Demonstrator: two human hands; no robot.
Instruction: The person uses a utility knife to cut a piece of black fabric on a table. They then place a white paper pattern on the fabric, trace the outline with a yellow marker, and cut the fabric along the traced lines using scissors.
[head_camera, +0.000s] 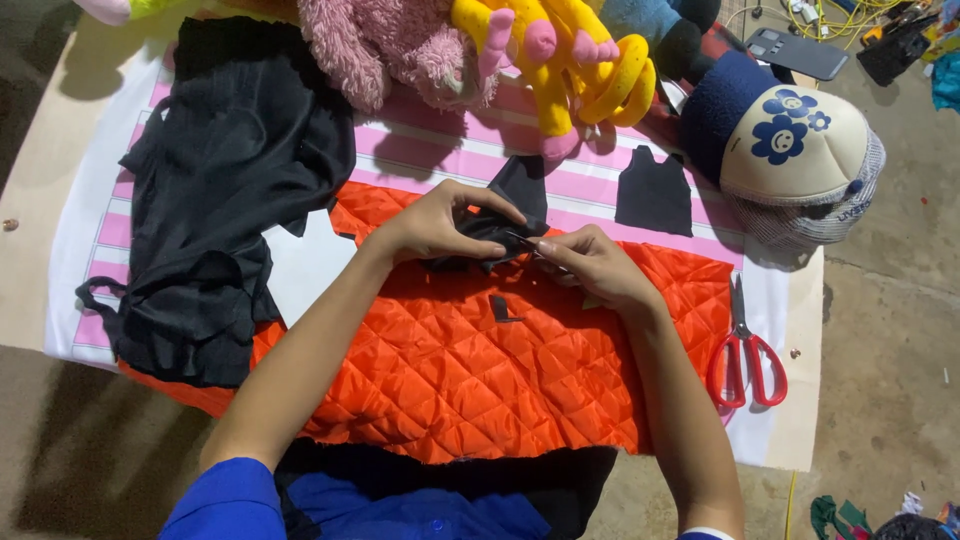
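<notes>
Orange quilted fabric (470, 370): slick synthetic, slight sheen, diamond stitching. Black cloth scrap (500, 225) in hands: matt, thin. Black garment (225, 190): matt, ribbed. Scissors (745, 355): metal blades, glossy red plastic handles. Plush toys (400, 45): shaggy pile. Cap (800, 150): mesh back, fleece brim.

Both hands met over the orange quilted fabric (480, 350): the left hand (440, 225) and right hand (590, 265) pinched a small black cloth piece (515, 200); red-handled scissors (745, 355) lay right

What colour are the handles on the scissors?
The scissors have red handles, seen in the head view, lying right of the orange quilted fabric.
</notes>
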